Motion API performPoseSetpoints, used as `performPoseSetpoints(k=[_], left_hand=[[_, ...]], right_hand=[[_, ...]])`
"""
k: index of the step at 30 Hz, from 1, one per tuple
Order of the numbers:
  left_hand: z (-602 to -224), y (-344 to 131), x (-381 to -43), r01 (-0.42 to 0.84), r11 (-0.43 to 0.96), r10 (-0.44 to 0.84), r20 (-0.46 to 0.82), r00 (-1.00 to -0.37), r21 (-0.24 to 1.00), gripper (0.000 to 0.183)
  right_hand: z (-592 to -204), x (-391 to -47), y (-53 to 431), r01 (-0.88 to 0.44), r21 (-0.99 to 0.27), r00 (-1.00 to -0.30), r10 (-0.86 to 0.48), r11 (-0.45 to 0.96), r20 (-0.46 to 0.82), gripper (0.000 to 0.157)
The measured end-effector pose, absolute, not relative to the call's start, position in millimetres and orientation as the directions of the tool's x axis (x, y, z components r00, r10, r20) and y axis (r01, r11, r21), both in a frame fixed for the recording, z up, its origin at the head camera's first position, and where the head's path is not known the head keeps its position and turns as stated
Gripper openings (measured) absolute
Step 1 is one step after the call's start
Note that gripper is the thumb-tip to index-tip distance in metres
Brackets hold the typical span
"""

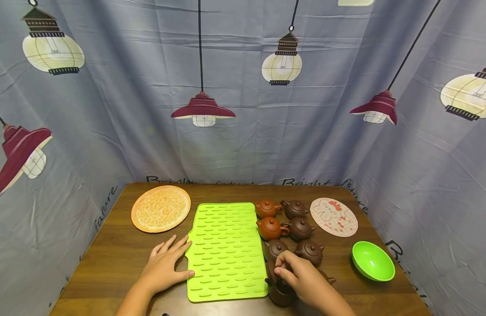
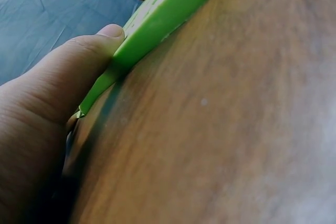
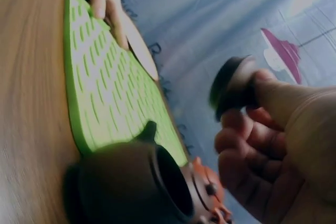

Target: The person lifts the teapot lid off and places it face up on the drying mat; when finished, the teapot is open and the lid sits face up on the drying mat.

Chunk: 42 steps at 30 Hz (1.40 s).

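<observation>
A round, dark brown, clay-looking lid (image 3: 232,85) is hanging pinched above a round-bellied, dark brown, clay-looking teapot (image 3: 118,179), apart from its open mouth. The teapot is standing upright on the brown wooden counter (image 1: 108,250), its short spout (image 3: 149,131) pointing toward a lime-green, roughly rectangular, ridged mat (image 1: 227,250), which is lying flat just beside it.

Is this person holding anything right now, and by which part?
The right hand pinches a dark brown teapot lid from its top side, apparently by the knob, which is hidden. The left hand only touches the green mat.
</observation>
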<state>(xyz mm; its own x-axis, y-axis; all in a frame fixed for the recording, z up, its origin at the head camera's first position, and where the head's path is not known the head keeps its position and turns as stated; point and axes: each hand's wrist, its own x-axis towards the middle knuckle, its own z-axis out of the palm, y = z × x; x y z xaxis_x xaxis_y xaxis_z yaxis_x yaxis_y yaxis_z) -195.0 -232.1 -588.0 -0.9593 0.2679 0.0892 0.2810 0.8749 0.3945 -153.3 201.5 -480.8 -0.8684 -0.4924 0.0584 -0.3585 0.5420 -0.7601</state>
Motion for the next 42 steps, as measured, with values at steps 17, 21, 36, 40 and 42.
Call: performPoseSetpoints(k=[17, 21, 36, 40, 42], left_hand=[[-588, -232, -194, 0.299, 0.868, 0.275, 0.117, -0.954, 0.397, 0.098], [-587, -232, -194, 0.289, 0.871, 0.273, 0.097, -0.957, 0.398, 0.099], [-587, -233, -193, 0.298, 0.881, 0.279, 0.105, -0.955, 0.367, 0.086], [-587, -233, -192, 0.309, 0.88, 0.29, 0.105, -0.951, 0.36, 0.082], [-586, -233, -192, 0.313, 0.88, 0.296, 0.101, -0.95, 0.357, 0.081]], right_hand=[[-489, -167, 126, 0.347, -0.912, -0.844, -0.498, -0.219, -0.201, 0.041], [-490, -168, 105, 0.414, -0.877, -0.828, -0.5, -0.244, -0.252, 0.04], [-530, -162, 35, 0.362, -0.932, -0.865, -0.371, 0.008, -0.339, 0.02], [-539, -160, 27, 0.355, -0.93, -0.861, -0.354, 0.094, -0.364, 0.016], [-541, -158, 25, 0.34, -0.931, -0.864, -0.347, 0.134, -0.365, 0.013]])
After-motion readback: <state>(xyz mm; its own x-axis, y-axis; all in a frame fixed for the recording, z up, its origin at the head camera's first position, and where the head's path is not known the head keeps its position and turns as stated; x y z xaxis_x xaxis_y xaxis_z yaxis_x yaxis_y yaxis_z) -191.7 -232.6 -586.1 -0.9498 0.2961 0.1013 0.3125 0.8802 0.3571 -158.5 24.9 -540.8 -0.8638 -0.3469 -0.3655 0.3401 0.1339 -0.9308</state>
